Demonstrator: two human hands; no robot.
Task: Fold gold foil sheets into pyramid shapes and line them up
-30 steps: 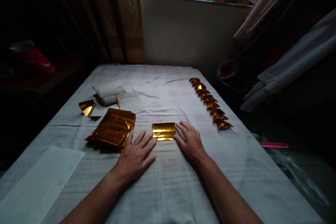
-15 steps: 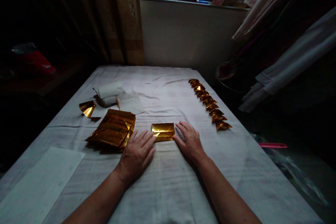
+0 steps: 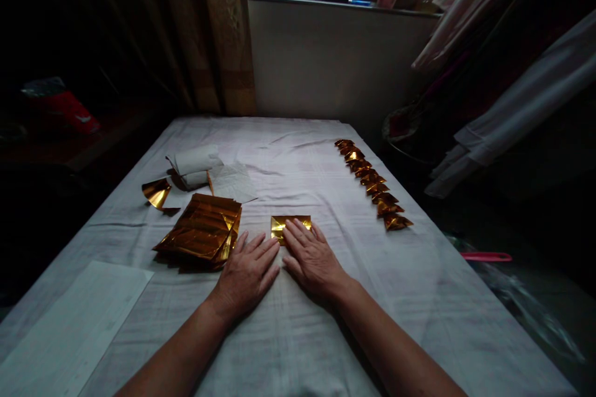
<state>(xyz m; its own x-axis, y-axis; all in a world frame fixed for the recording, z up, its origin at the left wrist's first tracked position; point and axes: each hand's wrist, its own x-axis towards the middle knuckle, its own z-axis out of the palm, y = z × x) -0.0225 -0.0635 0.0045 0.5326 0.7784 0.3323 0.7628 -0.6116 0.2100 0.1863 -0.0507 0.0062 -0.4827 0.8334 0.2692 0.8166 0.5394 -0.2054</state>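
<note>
Here we see one folded gold foil sheet [image 3: 278,229] partly under our right hand [image 3: 314,258], its fingers extended flat, gripping nothing; our left hand [image 3: 248,271], equally flat and gripping nothing, rests by its near-left corner. One foil stack [image 3: 199,228] lies leftward; at least seven folded foil pieces [image 3: 374,188] line the right edge, pale cloth [image 3: 302,167] spreading between.

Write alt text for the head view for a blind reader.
A person's right hand lies over part of a small gold sheet on a white cloth, the left hand at its near left corner. A stack of gold sheets lies left, a row of folded gold pieces right.
</note>
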